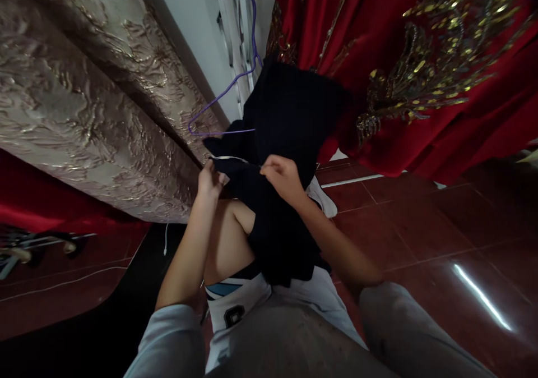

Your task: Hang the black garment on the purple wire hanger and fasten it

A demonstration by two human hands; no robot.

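Observation:
A dark garment (pixel 290 114) hangs from a purple hanger (pixel 222 95) and drapes down over my lap. My left hand (pixel 210 180) pinches the garment's left edge, at one end of a thin white strip (pixel 229 157). At the other end of that edge, my right hand (pixel 281 173) is closed on the dark fabric with thumb and fingers together. The edge runs stretched between both hands, just below the hanger's bottom bar. Part of the hanger is hidden behind the cloth.
Beige embossed fabric (pixel 84 97) hangs at the left, red cloth with gold sequins (pixel 437 58) at the right. A white metal rack (pixel 241 36) stands behind the hanger. A white shoe (pixel 323 197) rests on the red tiled floor (pixel 403 221). A white cable (pixel 166 240) lies at the left.

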